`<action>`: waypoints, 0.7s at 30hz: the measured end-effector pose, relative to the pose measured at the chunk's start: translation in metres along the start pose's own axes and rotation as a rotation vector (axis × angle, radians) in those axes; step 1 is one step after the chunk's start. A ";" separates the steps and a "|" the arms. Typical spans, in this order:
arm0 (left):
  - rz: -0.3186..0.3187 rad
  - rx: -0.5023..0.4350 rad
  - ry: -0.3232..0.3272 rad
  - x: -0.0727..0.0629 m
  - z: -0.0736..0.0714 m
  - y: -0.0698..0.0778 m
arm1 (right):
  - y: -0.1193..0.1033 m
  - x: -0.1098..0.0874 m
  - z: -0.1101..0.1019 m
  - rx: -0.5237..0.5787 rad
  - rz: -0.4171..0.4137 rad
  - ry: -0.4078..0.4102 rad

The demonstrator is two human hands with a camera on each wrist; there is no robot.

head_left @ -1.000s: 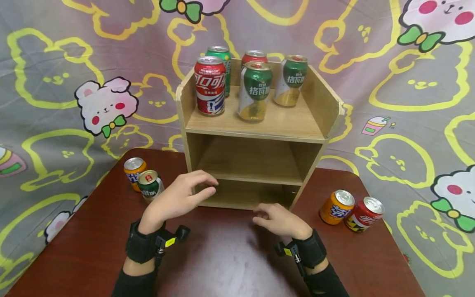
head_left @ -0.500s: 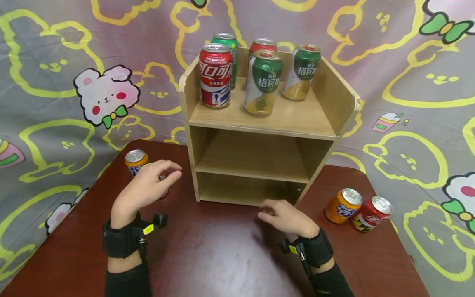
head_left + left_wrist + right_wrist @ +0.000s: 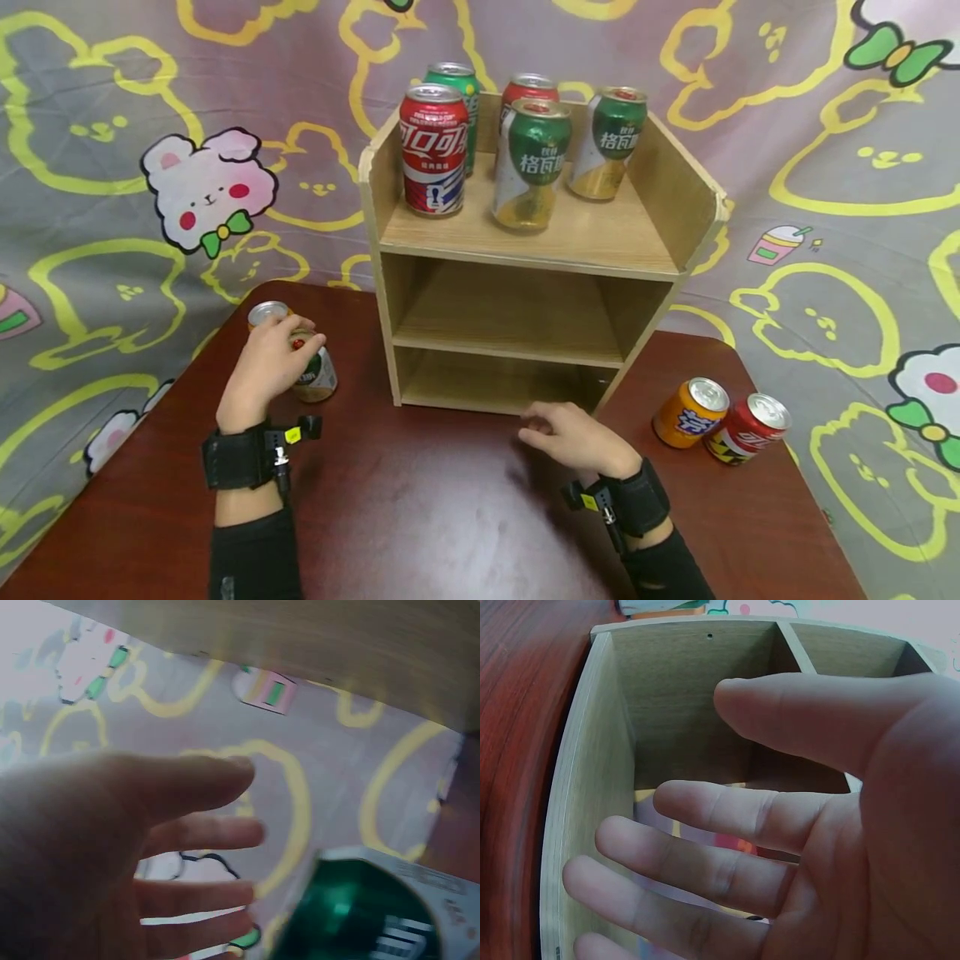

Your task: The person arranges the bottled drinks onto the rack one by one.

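Observation:
My left hand (image 3: 266,367) hovers at the green, white and gold can (image 3: 318,377) on the table's left side, overlapping its top in the head view. In the left wrist view the thumb and fingers (image 3: 199,832) are spread with nothing between them, and the green can (image 3: 360,911) stands just beyond their tips. Behind the hand, an orange can (image 3: 268,312) shows only its upper part. My right hand (image 3: 573,437), fingers relaxed and holding nothing, is in front of the shelf's lower right corner. The right wrist view has its fingers (image 3: 705,859) before the shelf compartments.
A wooden shelf (image 3: 528,260) stands at the back of the table (image 3: 435,500). On its top level are several cans, including a red cola can (image 3: 433,154) and a green-white can (image 3: 531,167). An orange can (image 3: 690,414) and a red can (image 3: 747,429) stand at right.
My left hand has moved left, away from the shelf front, to the green, white and gold can. The right hand has stayed nearly still, and the head view has shifted slightly.

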State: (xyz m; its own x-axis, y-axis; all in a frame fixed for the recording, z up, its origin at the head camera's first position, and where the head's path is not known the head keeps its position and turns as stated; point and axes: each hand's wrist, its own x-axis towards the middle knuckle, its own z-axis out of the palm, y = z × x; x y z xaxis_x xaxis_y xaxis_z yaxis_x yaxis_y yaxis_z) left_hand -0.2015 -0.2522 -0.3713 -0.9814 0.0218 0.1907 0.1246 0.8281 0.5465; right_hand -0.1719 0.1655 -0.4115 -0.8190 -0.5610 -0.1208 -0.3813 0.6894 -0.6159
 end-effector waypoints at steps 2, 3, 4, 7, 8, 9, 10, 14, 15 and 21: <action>-0.009 0.002 0.018 0.002 0.006 -0.004 | -0.001 0.000 -0.001 -0.003 0.004 0.002; -0.018 0.005 0.030 0.002 0.008 -0.006 | -0.001 0.001 -0.001 -0.004 0.004 0.003; -0.030 0.010 0.039 0.002 0.010 -0.009 | -0.002 0.001 -0.001 -0.006 0.003 0.003; -0.075 0.022 0.032 0.001 0.014 -0.015 | -0.003 0.002 -0.001 -0.015 -0.005 0.000; -0.089 0.022 0.025 0.000 0.015 -0.016 | -0.003 0.002 -0.001 -0.018 -0.008 -0.001; -0.103 0.022 0.015 0.000 0.015 -0.017 | -0.003 0.002 -0.001 -0.024 -0.009 -0.001; -0.117 0.016 0.000 0.000 0.016 -0.018 | -0.002 0.002 -0.001 -0.028 -0.011 -0.001; -0.126 0.008 -0.068 0.004 0.021 -0.020 | 0.000 0.002 -0.003 -0.041 -0.004 0.008; -0.117 0.007 -0.075 0.006 0.022 -0.020 | 0.000 0.002 -0.003 -0.042 0.000 0.012; -0.107 0.023 -0.070 0.010 0.030 -0.022 | 0.002 0.000 -0.002 -0.022 0.014 0.012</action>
State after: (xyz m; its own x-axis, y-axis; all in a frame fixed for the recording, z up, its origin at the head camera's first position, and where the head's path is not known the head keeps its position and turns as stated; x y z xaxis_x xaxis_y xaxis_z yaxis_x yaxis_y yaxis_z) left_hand -0.2188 -0.2531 -0.4056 -0.9968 -0.0290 0.0747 0.0161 0.8407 0.5413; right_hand -0.1731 0.1678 -0.4115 -0.8296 -0.5453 -0.1200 -0.3789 0.7075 -0.5965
